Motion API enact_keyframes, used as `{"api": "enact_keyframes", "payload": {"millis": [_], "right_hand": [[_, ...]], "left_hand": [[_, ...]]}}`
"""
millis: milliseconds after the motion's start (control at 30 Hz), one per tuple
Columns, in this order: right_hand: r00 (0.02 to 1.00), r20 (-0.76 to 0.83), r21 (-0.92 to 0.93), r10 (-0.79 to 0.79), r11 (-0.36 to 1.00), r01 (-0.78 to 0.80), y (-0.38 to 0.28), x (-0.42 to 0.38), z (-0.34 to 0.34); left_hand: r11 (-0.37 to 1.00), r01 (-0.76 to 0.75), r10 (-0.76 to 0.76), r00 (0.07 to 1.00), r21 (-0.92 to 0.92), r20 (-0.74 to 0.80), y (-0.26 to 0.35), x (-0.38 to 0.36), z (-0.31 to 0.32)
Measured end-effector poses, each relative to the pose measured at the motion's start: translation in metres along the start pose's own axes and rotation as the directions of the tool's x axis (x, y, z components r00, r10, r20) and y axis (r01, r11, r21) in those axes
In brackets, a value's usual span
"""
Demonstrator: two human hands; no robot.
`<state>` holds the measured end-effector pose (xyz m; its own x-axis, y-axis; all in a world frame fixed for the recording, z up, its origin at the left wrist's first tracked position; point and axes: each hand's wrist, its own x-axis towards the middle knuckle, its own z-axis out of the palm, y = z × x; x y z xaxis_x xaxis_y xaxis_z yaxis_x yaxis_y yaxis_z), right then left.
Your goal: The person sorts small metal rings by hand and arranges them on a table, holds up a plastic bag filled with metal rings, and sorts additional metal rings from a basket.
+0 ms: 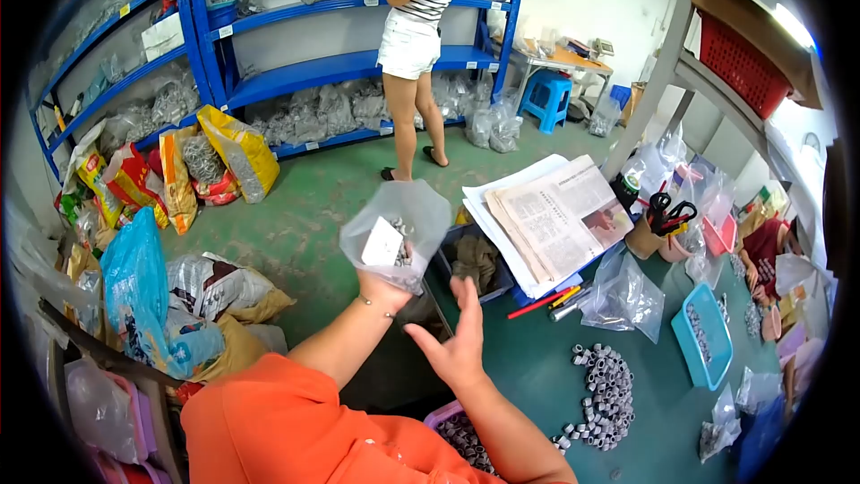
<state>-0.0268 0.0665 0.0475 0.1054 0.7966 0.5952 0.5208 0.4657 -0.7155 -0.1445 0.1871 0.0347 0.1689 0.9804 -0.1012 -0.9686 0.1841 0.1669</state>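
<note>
My left hand [382,290] is closed around the lower part of a clear plastic bag [421,215], held up over the floor left of the table. Inside the bag are a white paper label [382,242] and some small grey metal parts. The bag's wide mouth faces up and away from me. Just right of it, my right hand [457,341] is open with thumb and fingers apart, holding nothing. A pile of small grey ring-like parts [607,399] lies on the green tabletop [528,367]. Below my right forearm, a pink basin [436,416] holds more small parts.
Papers and a newspaper [560,215] lie beside pens [545,302], flat plastic bags [624,296] and a pot of scissors [645,239]. A blue tray [695,367] stands to the right. Filled sacks [237,157] cover the floor left. Another person [412,45] stands by blue shelves [296,81].
</note>
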Motion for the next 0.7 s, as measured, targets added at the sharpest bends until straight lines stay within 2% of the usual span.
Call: {"api": "enact_keyframes", "payload": {"millis": [33,67,100,167,200,233,267,300,333,367,433,467,500,533,600,633,667,700], "right_hand": [[1.000,0.030,-0.020,-0.006,1.000,0.007,-0.012,0.011,0.001],[0.997,0.078,0.003,0.008,1.000,-0.008,-0.018,0.019,0.002],[0.997,0.073,-0.010,0.005,1.000,-0.004,-0.026,0.028,0.003],[0.995,0.087,0.087,0.040,0.995,-0.048,-0.035,0.040,0.002],[0.996,0.061,0.327,0.058,0.942,-0.075,-0.033,0.047,0.008],[1.000,-0.004,0.319,-0.023,0.947,0.023,-0.042,0.057,0.003],[0.997,-0.024,0.243,-0.078,0.967,0.082,-0.042,0.064,0.000],[0.991,-0.043,0.160,-0.130,0.978,0.136,-0.042,0.069,-0.003],[0.986,-0.146,0.188,-0.081,0.976,0.107,-0.052,0.069,-0.008],[0.983,-0.174,0.315,0.059,0.949,-0.001,-0.059,0.066,-0.017],[0.950,-0.272,0.339,0.156,0.939,-0.057,-0.073,0.065,-0.049],[0.922,-0.318,0.484,0.222,0.874,-0.043,-0.076,0.060,-0.064],[0.920,-0.328,0.459,0.215,0.888,-0.044,-0.079,0.051,-0.085],[0.904,-0.377,0.423,0.200,0.906,-0.024,-0.085,0.043,-0.104],[0.879,-0.444,0.296,0.176,0.954,-0.042,-0.098,0.019,-0.142],[0.877,-0.451,0.209,0.166,0.975,-0.077,-0.103,0.003,-0.163],[0.852,-0.466,0.186,0.238,0.968,-0.169,-0.108,-0.013,-0.181],[0.818,-0.491,0.263,0.300,0.946,-0.189,-0.113,-0.026,-0.196]], "left_hand": [[1.000,0.008,-0.007,0.999,0.008,-0.053,-0.002,-0.011,0.005],[0.993,0.027,-0.055,0.970,0.118,0.238,-0.003,-0.018,0.003],[0.988,-0.004,-0.041,0.958,0.156,0.285,-0.009,-0.022,0.003],[0.989,0.129,-0.132,0.991,0.076,0.034,-0.020,-0.028,0.015],[0.969,0.248,-0.222,0.890,-0.015,0.399,-0.020,-0.032,0.010],[0.985,0.165,-0.161,0.761,0.052,0.629,-0.023,-0.028,0.016],[0.989,0.130,-0.150,0.902,0.076,0.404,-0.027,-0.043,0.038],[0.988,0.112,-0.128,0.980,0.109,0.149,-0.030,-0.061,0.058],[0.976,0.141,-0.166,0.975,0.164,0.147,-0.034,-0.058,0.052],[0.972,0.173,-0.197,0.969,0.162,0.146,-0.037,-0.057,0.050],[0.926,0.178,-0.246,0.953,0.331,0.174,-0.049,-0.060,0.042],[0.857,0.033,-0.206,0.937,0.514,0.283,-0.057,-0.059,0.023],[0.719,-0.174,-0.180,0.888,0.673,0.423,-0.058,-0.062,0.012],[0.592,-0.251,-0.123,0.911,0.766,0.394,-0.060,-0.078,0.016],[0.548,-0.362,-0.187,0.826,0.754,0.532,-0.067,-0.090,0.005],[0.526,-0.362,-0.245,0.802,0.769,0.545,-0.073,-0.097,0.002],[0.485,-0.392,-0.316,0.755,0.782,0.575,-0.081,-0.101,-0.005],[0.445,-0.434,-0.376,0.704,0.784,0.603,-0.088,-0.105,-0.012]]}}
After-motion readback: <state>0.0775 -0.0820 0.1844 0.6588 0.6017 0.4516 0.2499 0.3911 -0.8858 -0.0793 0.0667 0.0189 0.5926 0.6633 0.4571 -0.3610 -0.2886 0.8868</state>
